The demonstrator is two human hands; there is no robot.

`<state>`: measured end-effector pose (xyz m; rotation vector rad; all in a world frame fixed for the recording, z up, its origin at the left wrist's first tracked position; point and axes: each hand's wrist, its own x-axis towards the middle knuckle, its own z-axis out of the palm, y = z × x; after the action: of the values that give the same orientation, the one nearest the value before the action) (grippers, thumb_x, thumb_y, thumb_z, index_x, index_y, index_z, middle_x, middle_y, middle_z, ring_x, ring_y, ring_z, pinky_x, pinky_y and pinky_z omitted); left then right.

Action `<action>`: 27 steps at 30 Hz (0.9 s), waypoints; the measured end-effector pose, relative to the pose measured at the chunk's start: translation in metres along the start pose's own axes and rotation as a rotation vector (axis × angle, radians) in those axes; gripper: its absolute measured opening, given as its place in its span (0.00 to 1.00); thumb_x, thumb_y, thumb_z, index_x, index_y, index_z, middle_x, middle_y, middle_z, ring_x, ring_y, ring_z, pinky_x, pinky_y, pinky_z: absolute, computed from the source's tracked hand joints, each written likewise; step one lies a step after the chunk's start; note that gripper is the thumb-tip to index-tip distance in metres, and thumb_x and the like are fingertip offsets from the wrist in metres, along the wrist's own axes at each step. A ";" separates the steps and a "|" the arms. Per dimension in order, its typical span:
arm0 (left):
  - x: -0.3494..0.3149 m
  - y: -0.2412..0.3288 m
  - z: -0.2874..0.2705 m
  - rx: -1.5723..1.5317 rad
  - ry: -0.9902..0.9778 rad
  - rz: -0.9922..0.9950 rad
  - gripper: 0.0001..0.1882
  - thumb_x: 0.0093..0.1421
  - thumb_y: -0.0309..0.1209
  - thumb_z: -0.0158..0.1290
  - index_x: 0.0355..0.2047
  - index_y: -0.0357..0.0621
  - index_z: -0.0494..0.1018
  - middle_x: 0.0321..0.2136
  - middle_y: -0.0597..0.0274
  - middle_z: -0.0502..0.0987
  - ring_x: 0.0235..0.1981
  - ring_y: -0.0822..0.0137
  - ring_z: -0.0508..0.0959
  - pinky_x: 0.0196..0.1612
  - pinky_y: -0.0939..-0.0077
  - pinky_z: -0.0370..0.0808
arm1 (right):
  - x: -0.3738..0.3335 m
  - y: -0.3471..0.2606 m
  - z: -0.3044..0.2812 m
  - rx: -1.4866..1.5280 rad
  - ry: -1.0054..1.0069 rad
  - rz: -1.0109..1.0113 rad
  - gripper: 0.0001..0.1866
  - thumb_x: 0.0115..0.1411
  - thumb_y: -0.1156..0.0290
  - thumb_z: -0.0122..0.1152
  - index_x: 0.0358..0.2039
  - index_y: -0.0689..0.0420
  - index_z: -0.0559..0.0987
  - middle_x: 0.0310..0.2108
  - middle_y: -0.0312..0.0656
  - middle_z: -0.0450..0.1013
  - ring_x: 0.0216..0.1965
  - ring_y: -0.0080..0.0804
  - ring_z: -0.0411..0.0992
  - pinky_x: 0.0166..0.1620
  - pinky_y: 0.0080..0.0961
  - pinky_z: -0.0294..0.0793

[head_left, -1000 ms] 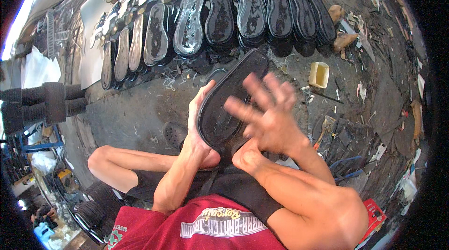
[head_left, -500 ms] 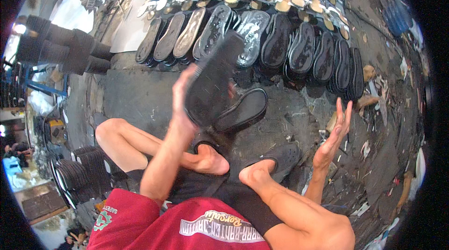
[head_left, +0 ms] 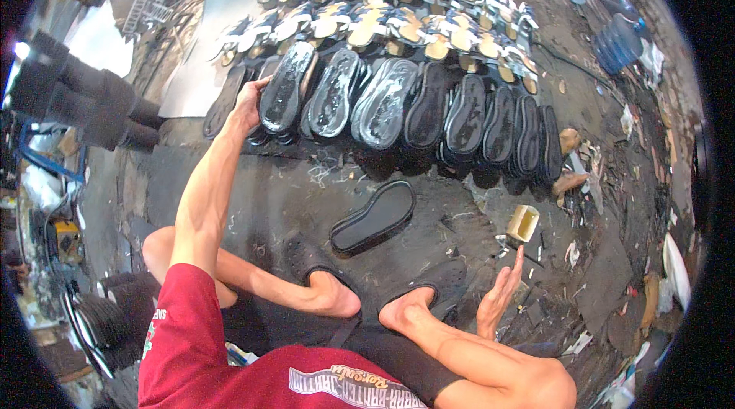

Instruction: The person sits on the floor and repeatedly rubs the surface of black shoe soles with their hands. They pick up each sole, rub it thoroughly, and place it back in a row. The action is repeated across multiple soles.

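My left hand (head_left: 246, 106) reaches to the row of sole stacks, its fingers at the left edge of a black shoe sole (head_left: 283, 91) with a wet, glossy face. That sole lies on top of a stack, and the fingertips are partly hidden at its edge. My right hand (head_left: 501, 294) is raised beside my right leg, fingers stretched out, holding nothing. On the ground ahead of my feet lies a single black sole (head_left: 374, 217), cup side up. A small yellowish container (head_left: 523, 224) stands just beyond my right fingertips.
More stacked soles (head_left: 463, 114) run to the right in a row. Behind them are rows of sandal uppers with tan insoles (head_left: 367, 26). Dark rolls (head_left: 84, 91) stand at the left, more stacked soles (head_left: 122, 294) near my left knee. Blue water jugs (head_left: 616, 45) lie far right; scraps litter the ground.
My left hand has carried the black sole forward and left onto a stack, glossy face up, covering the tan-faced one. The right hand has drawn lower, exposing the yellowish container.
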<state>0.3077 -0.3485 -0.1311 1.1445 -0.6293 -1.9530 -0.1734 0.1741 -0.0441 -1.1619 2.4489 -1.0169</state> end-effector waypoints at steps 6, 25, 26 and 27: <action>0.029 0.005 -0.011 0.369 0.162 0.199 0.18 0.69 0.31 0.55 0.57 0.43 0.84 0.45 0.64 0.87 0.39 0.70 0.85 0.43 0.74 0.81 | -0.019 0.027 -0.023 0.069 0.139 0.153 0.39 0.80 0.44 0.38 0.79 0.59 0.57 0.80 0.50 0.53 0.80 0.48 0.51 0.79 0.46 0.45; -0.198 -0.217 0.182 1.640 -0.060 0.601 0.57 0.50 0.49 0.75 0.71 0.31 0.59 0.57 0.39 0.72 0.62 0.43 0.74 0.61 0.50 0.76 | 0.034 0.205 -0.142 0.420 0.514 0.482 0.41 0.75 0.39 0.51 0.81 0.34 0.51 0.78 0.44 0.60 0.79 0.48 0.54 0.75 0.60 0.47; -0.209 -0.234 0.195 1.652 -0.094 0.328 0.67 0.48 0.54 0.76 0.74 0.29 0.51 0.61 0.38 0.68 0.66 0.39 0.69 0.65 0.47 0.73 | 0.034 0.203 -0.159 0.399 0.561 0.449 0.41 0.74 0.38 0.51 0.81 0.33 0.52 0.77 0.44 0.61 0.78 0.48 0.54 0.74 0.62 0.48; -0.218 -0.247 0.204 1.705 -0.070 0.227 0.67 0.47 0.53 0.77 0.74 0.30 0.50 0.62 0.39 0.67 0.66 0.40 0.70 0.65 0.45 0.72 | 0.034 0.202 -0.174 0.383 0.600 0.416 0.42 0.73 0.36 0.52 0.81 0.33 0.52 0.77 0.44 0.61 0.78 0.48 0.55 0.74 0.63 0.48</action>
<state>0.1012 -0.0212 -0.1052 1.6974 -2.5212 -0.9198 -0.3974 0.3216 -0.0533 -0.2198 2.5578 -1.7668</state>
